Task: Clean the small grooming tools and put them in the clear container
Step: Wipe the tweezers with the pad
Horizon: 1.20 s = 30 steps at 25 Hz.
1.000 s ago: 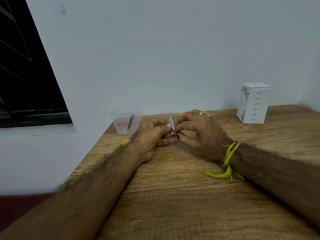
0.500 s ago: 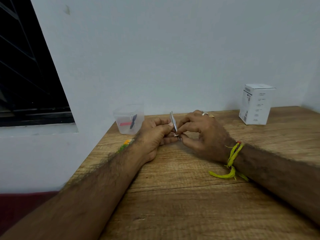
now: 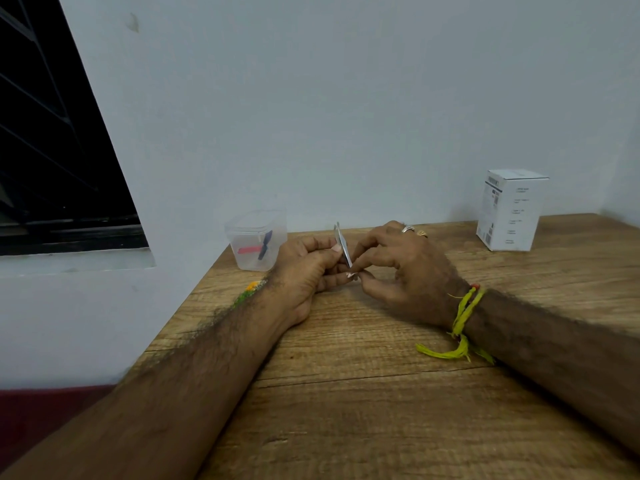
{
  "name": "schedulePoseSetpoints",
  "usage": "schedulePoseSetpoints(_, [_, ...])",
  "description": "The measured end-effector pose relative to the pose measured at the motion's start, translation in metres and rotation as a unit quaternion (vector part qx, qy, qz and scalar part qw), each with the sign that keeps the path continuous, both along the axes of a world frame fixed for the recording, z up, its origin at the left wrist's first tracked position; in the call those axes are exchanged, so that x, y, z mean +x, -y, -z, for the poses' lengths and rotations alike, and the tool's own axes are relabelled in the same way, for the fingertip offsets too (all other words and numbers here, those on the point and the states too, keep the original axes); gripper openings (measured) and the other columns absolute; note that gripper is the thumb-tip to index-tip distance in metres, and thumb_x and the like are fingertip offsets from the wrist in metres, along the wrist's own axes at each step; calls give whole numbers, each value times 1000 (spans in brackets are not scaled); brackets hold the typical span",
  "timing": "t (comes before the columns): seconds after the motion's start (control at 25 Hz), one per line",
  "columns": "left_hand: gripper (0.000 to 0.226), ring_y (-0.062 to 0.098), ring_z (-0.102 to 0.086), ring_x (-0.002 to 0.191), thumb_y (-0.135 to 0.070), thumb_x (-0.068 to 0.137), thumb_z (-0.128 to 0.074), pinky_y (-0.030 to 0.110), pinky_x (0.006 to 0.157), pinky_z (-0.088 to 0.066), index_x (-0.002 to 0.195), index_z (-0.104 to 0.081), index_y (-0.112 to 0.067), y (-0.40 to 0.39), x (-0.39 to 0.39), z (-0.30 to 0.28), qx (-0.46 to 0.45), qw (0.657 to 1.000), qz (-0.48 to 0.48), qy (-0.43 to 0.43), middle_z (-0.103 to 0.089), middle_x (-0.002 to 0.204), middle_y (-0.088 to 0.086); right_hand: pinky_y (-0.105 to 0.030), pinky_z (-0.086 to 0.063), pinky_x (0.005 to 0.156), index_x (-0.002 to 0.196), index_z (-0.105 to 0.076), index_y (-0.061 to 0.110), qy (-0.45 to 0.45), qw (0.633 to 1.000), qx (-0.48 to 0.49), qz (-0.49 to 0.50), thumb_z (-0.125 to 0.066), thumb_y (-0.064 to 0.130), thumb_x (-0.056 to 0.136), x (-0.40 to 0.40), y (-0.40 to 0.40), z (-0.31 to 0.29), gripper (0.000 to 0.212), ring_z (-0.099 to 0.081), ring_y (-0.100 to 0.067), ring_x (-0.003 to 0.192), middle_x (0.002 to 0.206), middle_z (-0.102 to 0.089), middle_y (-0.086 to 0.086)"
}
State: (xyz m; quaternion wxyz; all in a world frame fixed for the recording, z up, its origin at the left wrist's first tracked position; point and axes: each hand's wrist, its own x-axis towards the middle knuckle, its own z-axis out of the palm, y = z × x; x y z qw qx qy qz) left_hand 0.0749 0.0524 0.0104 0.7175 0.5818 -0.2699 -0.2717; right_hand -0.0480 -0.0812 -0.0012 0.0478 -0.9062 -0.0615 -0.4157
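Both the left hand (image 3: 304, 268) and right hand (image 3: 398, 271) pinch a slim metal tool (image 3: 343, 244), fingers curled around it; its long axis stands near upright, tip leaning far-left above the worktop (image 3: 346, 393).

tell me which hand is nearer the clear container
Left. The left hand sits just beside the clear container, almost touching it; the right hand is farther off, beyond the left hand.
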Motion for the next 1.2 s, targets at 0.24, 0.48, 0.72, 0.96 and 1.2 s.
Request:
schedulePoseSetpoints(0.24, [11,15,-70,66,2,95,-61,24,55,-58,103,-69,4,0,0,0,-1,1000,0,1,-73,80,13,-40,-50,73,90,-77,20,-10,1000,9,-12,-67,22,81,-1,0,-1,13,-57,-13,91,98,-68,7])
schedulePoseSetpoints(0.48, [13,13,-68,63,1,96,-61,22,53,-57,106,-68,6,-1,0,-2,-1,1000,-5,-3,-72,78,11,-40,-50,74,87,-76,18,-5,1000,7,-15,-67,19,78,-1,-3,-1,13,-58,-14,90,97,-68,7])
schedulePoseSetpoints(0.72, [7,12,-69,59,1,96,-61,21,52,-57,99,-67,0,-1,-1,-3,-3,1000,-10,-6,-73,73,8,-43,-50,75,81,-73,21,-16,999,15,-27,-65,21,75,0,-2,1,10,-63,-19,89,93,-69,8])
schedulePoseSetpoints(0.96, [8,12,-69,60,1,96,-61,21,52,-56,97,-68,-1,-2,-1,-3,-6,1000,-15,-8,-72,78,11,-42,-50,76,85,-75,21,-16,1000,10,-25,-66,21,79,2,0,1,10,-62,-18,88,92,-70,8])
schedulePoseSetpoints(1.2, [10,11,-69,59,1,96,-60,22,52,-57,93,-68,-3,-2,-2,-3,-5,1000,-16,-4,-73,75,9,-42,-50,76,85,-75,23,-14,1000,9,-13,-65,25,80,1,-1,0,12,-61,-17,86,91,-70,10])
